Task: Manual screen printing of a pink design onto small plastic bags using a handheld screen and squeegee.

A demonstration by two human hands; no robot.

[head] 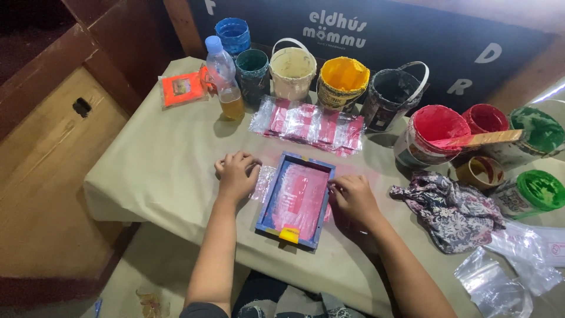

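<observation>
The screen-printing frame (296, 200), blue-edged with a pink-stained mesh, lies flat on the cloth-covered table (159, 159) in the middle of the frame, a small yellow squeegee (289, 235) resting at its lower edge. Your left hand (236, 175) lies palm-down just left of it, fingers spread and gripping nothing, pressing on a clear plastic bag (262, 182) that runs under the frame's left side. Your right hand (353, 197) sits against the frame's right rail with curled fingers; whether it pinches the rail or only touches it is hard to tell from this angle. Above the frame, a row of printed pink-and-clear bags (309, 125) lies spread out. Along the top stand paint buckets, among them a yellow one (343, 79) and, at right, a red one (425, 134) with a wooden stirring stick (479, 140) across it. A plastic bottle (225, 78) with amber liquid stands upper left. A patterned rag (450, 209) lies bunched at right.
</observation>
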